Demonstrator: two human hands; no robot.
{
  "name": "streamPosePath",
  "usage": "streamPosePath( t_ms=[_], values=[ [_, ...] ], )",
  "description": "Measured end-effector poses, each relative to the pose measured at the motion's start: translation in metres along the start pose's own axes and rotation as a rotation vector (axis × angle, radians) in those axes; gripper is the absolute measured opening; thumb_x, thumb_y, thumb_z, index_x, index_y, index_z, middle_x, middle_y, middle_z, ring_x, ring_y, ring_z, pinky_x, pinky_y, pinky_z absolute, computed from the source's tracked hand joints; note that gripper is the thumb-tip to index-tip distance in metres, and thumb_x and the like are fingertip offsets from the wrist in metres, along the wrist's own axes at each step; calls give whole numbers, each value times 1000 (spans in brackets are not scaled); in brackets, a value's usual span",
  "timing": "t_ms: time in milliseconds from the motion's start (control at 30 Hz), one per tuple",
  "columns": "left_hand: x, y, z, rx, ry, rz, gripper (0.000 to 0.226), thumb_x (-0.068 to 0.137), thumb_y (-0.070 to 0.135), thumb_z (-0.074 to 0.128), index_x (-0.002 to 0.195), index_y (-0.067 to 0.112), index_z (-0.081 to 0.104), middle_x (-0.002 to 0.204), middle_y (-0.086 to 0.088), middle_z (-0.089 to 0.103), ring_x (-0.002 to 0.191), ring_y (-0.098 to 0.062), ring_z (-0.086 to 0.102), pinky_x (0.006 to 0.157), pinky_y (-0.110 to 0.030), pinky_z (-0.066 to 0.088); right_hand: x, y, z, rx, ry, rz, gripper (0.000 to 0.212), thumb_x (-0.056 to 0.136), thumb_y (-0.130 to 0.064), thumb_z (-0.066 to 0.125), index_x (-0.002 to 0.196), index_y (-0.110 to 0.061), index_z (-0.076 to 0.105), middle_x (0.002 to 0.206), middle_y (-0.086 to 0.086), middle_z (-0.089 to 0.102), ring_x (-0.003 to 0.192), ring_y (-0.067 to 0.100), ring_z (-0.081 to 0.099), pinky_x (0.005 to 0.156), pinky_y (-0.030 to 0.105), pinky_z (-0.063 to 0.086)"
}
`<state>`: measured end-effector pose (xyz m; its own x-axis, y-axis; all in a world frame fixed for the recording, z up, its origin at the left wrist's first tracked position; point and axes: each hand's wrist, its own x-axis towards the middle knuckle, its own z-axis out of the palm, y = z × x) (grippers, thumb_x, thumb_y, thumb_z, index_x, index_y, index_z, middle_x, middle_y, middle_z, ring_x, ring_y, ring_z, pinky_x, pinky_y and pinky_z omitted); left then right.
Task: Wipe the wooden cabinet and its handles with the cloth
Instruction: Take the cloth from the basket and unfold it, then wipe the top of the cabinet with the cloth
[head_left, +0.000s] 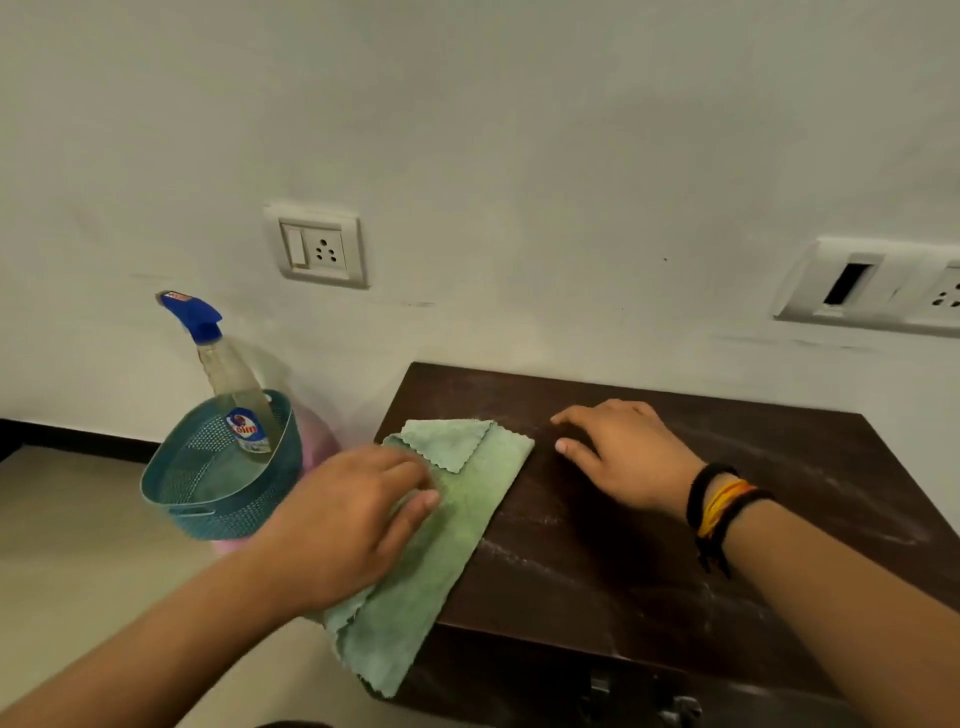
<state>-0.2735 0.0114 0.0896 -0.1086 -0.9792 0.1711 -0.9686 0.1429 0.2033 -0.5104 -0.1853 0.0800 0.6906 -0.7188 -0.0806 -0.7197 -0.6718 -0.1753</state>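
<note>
Green cloth (457, 525) on dark wooden cabinet (649, 545), left edge, overhanging the front.
Left hand (353, 519) at 9 o'clock, fingers curled, pressing on cloth; right hand (623, 457) at 3 o'clock of it, flat, fingers spread on bare tabletop. Spray bottle (228, 374) in teal basket (218, 478) at 9 o'clock.

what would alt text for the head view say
A left hand presses a folded green cloth on a dark wooden cabinet top; the right hand rests flat beside it. A spray bottle stands in a teal basket.
</note>
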Motion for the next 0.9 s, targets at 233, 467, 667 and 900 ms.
streamPosePath(
  t_ms=[233, 467, 667, 900],
  values=[
    [28, -1, 72, 113, -194, -85, 71, 94, 70, 8, 155, 35, -1, 164, 8, -10, 151, -10, -10, 122, -33, 0, -19, -2, 30, -91, -74, 28, 69, 100, -65, 24, 161, -34, 10, 171, -1, 6, 156, 27, 8, 123, 48, 15],
    [50, -6, 76, 180, -88, -130, 68, 97, 62, 10, 156, 29, 9, 165, 4, -4, 151, -13, -9, 122, -35, 0, -16, 10, 45, -113, -81, 54, 79, 94, -74, 14, 161, -34, 3, 171, 0, -2, 157, 26, 1, 125, 50, 10],
    [45, 7, 83, 138, -201, -93, 72, 89, 57, -8, 156, 30, -5, 161, 11, -12, 150, -11, -12, 123, -33, 0, -15, 15, 56, -96, -55, 59, 81, 92, -77, 6, 161, -35, 1, 171, -1, -1, 157, 24, -3, 126, 47, 3],
    [85, -22, 88, 176, -180, -277, 70, 92, 56, -1, 156, 29, -4, 166, 3, -5, 152, -19, -8, 122, -40, 2, -17, 16, 59, -83, -40, 52, 82, 92, -78, 6, 161, -35, -1, 171, -2, -3, 157, 24, -5, 126, 48, 0]
  ],
)
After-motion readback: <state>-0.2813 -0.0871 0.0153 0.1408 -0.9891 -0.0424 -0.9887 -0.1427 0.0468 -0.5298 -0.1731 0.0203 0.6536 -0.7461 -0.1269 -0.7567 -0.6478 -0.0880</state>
